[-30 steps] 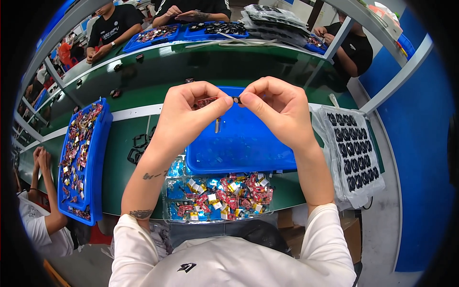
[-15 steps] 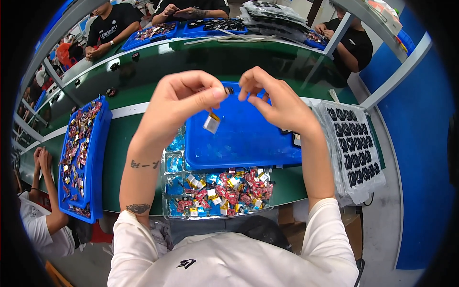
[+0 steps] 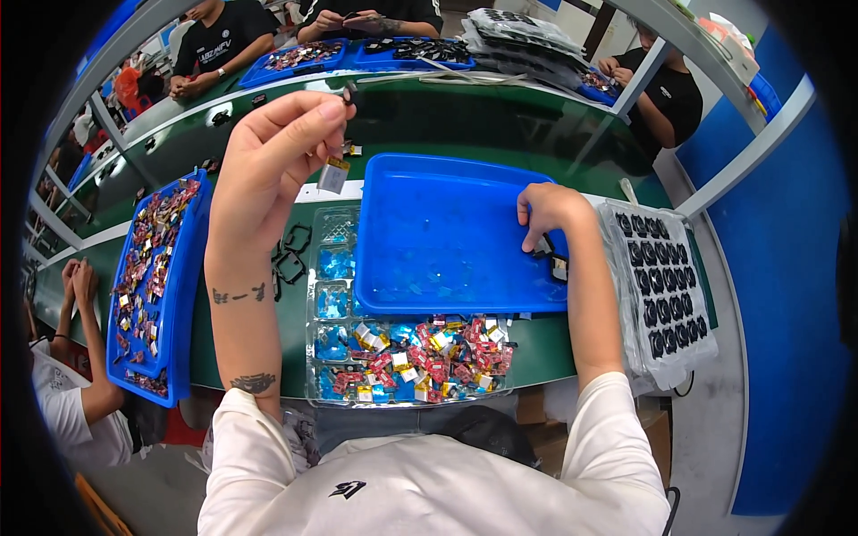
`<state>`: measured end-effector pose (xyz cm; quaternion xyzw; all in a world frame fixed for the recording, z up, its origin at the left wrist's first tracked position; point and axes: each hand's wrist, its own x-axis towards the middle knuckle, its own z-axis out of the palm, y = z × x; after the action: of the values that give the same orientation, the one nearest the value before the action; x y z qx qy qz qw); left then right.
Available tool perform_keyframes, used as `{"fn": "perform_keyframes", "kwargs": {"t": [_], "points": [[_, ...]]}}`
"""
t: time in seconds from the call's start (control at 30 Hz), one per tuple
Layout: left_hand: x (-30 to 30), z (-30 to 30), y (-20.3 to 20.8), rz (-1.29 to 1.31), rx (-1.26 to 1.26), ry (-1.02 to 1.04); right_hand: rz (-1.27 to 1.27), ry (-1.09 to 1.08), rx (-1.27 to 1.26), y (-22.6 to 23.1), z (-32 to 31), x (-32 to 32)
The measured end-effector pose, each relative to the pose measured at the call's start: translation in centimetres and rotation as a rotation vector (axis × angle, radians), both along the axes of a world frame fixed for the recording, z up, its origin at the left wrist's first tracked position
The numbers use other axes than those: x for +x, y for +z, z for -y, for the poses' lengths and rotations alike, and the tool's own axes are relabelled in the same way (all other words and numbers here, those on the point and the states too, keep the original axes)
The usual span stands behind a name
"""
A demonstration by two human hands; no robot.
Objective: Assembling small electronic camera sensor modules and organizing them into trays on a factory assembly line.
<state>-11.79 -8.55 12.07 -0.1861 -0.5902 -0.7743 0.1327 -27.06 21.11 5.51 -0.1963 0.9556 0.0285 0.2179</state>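
Note:
My left hand (image 3: pixel 279 147) is raised to the left above the far part of the table. Its thumb and fingers pinch a small black part (image 3: pixel 349 93), and a silver pouch battery (image 3: pixel 333 176) with yellow tape hangs below. My right hand (image 3: pixel 559 213) is over the right edge of a blue tray (image 3: pixel 447 299), fingers curved and apart. Its thumb tip is at small black casing pieces (image 3: pixel 559 267) beside that edge; whether it touches them I cannot tell. Red circuit boards with silver batteries (image 3: pixel 429 357) lie heaped in a clear plastic tray (image 3: pixel 323 397) nearer to me.
Black frames (image 3: pixel 290 259) lie left of the clear tray. A long blue bin (image 3: pixel 183 295) of boards stands further left, beside another person's hands (image 3: pixel 80 281). At right, a pale tray (image 3: pixel 657 286) holds rows of black casings. Metal posts (image 3: pixel 751 152) and co-workers are beyond.
My left hand has moved left and away from me with the black part and battery. My right hand has come down to the blue tray's right edge, so the hands are further apart.

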Motion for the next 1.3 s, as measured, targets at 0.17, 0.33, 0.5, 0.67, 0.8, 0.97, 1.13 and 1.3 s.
{"fn": "perform_keyframes", "kwargs": {"t": [0.17, 0.33, 0.5, 0.67, 0.8, 0.97, 1.13, 1.3], "points": [[0.2, 0.6, 0.2, -0.021, 0.022, 0.017, 0.031, 0.058, -0.084, -1.1, -2.0, -1.1], [-0.1, -0.2, 0.2, -0.032, 0.022, 0.024, 0.151, 0.025, -0.180, -0.9, -2.5, -0.7], [0.2, -2.2, 0.2, 0.029, -0.090, 0.025, 0.089, 0.170, -0.994, 0.8, -0.2, 0.6], [0.4, -4.2, -0.7, 0.094, -0.184, 0.089, -0.018, -0.017, -1.456, 5.1, 5.5, 3.8], [0.3, -5.6, -1.4, 0.082, -0.157, 0.235, 0.010, 0.026, -1.744, 6.3, 8.3, 7.0], [0.3, -5.8, -1.4, 0.055, -0.208, 0.389, -0.001, 0.086, -1.755, 6.5, 8.5, 9.7], [0.2, -6.1, -1.2, 0.020, -0.220, 0.453, -0.094, 0.139, -1.722, 6.3, 8.5, 10.4], [0.0, -6.0, -1.3, 0.027, -0.226, 0.435, -0.143, 0.146, -1.712, 6.0, 8.6, 10.5]]}}
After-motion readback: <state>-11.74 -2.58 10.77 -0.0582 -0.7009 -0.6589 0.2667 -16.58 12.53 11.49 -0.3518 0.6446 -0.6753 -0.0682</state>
